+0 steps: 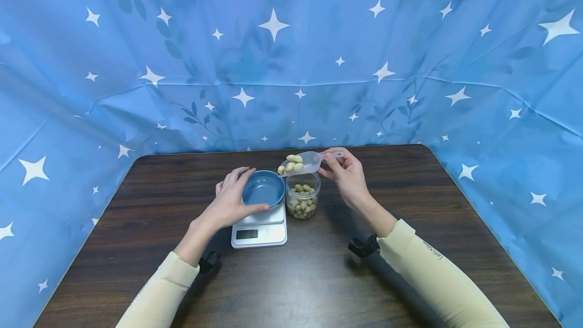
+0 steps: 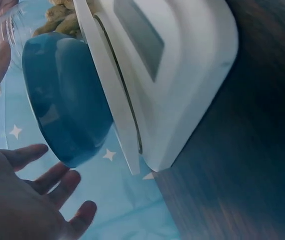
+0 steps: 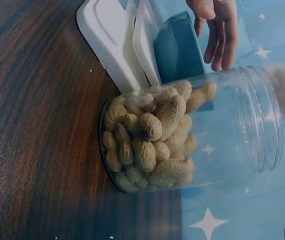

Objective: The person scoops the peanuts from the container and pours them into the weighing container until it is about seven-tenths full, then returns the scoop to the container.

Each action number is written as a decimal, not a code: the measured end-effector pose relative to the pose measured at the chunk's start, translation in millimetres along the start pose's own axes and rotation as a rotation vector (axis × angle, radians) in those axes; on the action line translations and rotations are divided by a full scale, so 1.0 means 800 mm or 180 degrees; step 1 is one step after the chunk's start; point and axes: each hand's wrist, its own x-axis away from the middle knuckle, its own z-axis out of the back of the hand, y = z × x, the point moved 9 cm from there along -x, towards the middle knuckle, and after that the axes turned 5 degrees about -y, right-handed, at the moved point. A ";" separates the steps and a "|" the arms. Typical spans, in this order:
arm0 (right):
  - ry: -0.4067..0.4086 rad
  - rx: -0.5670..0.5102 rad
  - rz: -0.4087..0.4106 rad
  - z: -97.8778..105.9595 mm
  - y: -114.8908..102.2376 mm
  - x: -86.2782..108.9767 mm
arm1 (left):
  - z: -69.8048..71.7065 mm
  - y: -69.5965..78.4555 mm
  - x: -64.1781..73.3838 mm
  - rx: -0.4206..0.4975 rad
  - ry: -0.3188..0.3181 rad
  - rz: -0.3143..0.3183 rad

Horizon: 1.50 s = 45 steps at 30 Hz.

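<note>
A clear scoop (image 1: 311, 161) carrying several unshelled peanuts (image 1: 291, 165) is tilted over a see-through jar, its handle pinched by my right hand (image 1: 349, 180). Its tip reaches to the right rim of a blue bowl (image 1: 264, 189). The bowl stands on a white kitchen scale (image 1: 268, 237). My left hand (image 1: 231, 200) is spread around the bowl's left side, thumb in front, loosely bent fingers behind; the left wrist view shows the fingertips close by its wall. Beside the scale, the jar (image 3: 227, 130) is about half full of peanuts (image 3: 152, 145).
The dark wooden table (image 1: 309, 287) ends at a back edge behind the jar. A blue cloth (image 1: 291, 65) with white stars hangs behind and around it. Black bands (image 1: 364, 246) are on both wrists. The scale's display (image 1: 247, 234) faces me.
</note>
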 end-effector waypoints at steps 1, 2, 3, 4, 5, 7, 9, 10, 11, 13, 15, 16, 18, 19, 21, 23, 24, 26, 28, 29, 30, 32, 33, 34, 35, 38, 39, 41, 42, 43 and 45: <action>-0.0013 0.0026 -0.0012 -0.002 0.000 -0.001 | -0.001 -0.002 0.001 -0.0002 -0.0023 0.0040; -0.0023 0.0047 -0.0024 -0.004 0.001 -0.001 | -0.002 -0.005 0.002 -0.0015 -0.0044 0.0075; -0.0033 0.0071 -0.0038 -0.005 0.001 -0.002 | -0.003 -0.007 0.002 -0.0016 -0.0070 0.0114; -0.0039 0.0094 -0.0052 -0.007 0.002 -0.002 | -0.004 -0.010 0.002 -0.0014 -0.0101 0.0150; -0.0041 0.0115 -0.0066 -0.009 0.002 -0.002 | -0.005 -0.012 0.002 -0.0015 -0.0129 0.0180; -0.0058 0.0137 -0.0091 -0.012 0.003 -0.003 | -0.007 -0.014 0.002 -0.0004 -0.0180 0.0217; -0.0075 0.0162 -0.0109 -0.015 0.004 -0.003 | -0.009 -0.017 0.001 0.0015 -0.0216 0.0246; -0.0086 0.0173 -0.0112 -0.016 0.005 -0.004 | -0.010 -0.017 0.001 0.0012 -0.0232 0.0254; -0.0099 0.0183 -0.0116 -0.018 0.006 -0.004 | -0.010 -0.018 0.001 0.0008 -0.0244 0.0251; -0.0135 0.0222 -0.0117 -0.021 0.008 -0.005 | -0.011 -0.019 0.000 0.0003 -0.0270 0.0267; -0.0179 0.0269 -0.0111 -0.024 0.009 -0.005 | -0.012 -0.020 0.000 -0.0006 -0.0289 0.0290; -0.0207 0.0297 -0.0102 -0.026 0.009 -0.005 | -0.013 -0.021 0.000 -0.0012 -0.0301 0.0302; -0.0263 0.0363 -0.0077 -0.030 0.008 -0.006 | -0.014 -0.022 -0.001 0.0003 -0.0317 0.0334; -0.0291 0.0385 -0.0064 -0.032 0.008 -0.006 | -0.014 -0.022 -0.001 0.0009 -0.0323 0.0349; -0.0352 0.0438 -0.0029 -0.036 0.006 -0.006 | -0.015 -0.023 -0.001 0.0035 -0.0342 0.0372; -0.0400 0.0463 0.0004 -0.040 0.003 -0.007 | -0.016 -0.023 -0.001 0.0058 -0.0354 0.0386; -0.0429 0.0479 0.0017 -0.041 0.002 -0.007 | -0.016 -0.023 -0.001 0.0068 -0.0360 0.0390; -0.0486 0.0543 0.0045 -0.045 -0.001 -0.008 | -0.016 -0.023 0.000 0.0080 -0.0371 0.0397; -0.0540 0.0615 0.0067 -0.048 -0.004 -0.009 | -0.016 -0.023 0.000 0.0094 -0.0377 0.0400; -0.0563 0.0677 0.0077 -0.049 -0.006 -0.010 | -0.016 -0.024 -0.001 0.0095 -0.0378 0.0394; -0.0587 0.0721 0.0091 -0.051 -0.007 -0.010 | -0.016 -0.024 -0.001 0.0097 -0.0377 0.0387; -0.0627 0.0803 0.0117 -0.053 -0.010 -0.011 | -0.016 -0.025 -0.001 0.0098 -0.0375 0.0380; -0.0644 0.0833 0.0129 -0.053 -0.012 -0.011 | -0.016 -0.026 -0.001 0.0095 -0.0373 0.0374; -0.0654 0.0868 0.0142 -0.053 -0.013 -0.012 | -0.016 -0.026 -0.001 0.0091 -0.0369 0.0368; -0.0660 0.0904 0.0156 -0.053 -0.015 -0.012 | -0.017 -0.026 -0.001 0.0091 -0.0367 0.0367; -0.0668 0.0933 0.0190 -0.051 -0.021 -0.012 | -0.017 -0.027 -0.001 0.0094 -0.0379 0.0377; -0.0671 0.0932 0.0197 -0.050 -0.022 -0.012 | -0.017 -0.027 -0.001 0.0096 -0.0385 0.0373; -0.0668 0.0926 0.0210 -0.048 -0.026 -0.012 | -0.016 -0.027 -0.001 0.0105 -0.0395 0.0375; -0.0671 0.0907 0.0210 -0.046 -0.028 -0.012 | -0.016 -0.027 -0.001 0.0102 -0.0401 0.0370; -0.0672 0.0892 0.0207 -0.044 -0.030 -0.012 | -0.016 -0.027 -0.001 0.0108 -0.0408 0.0368; -0.0671 0.0902 0.0202 -0.040 -0.034 -0.012 | -0.016 -0.027 -0.001 0.0111 -0.0424 0.0354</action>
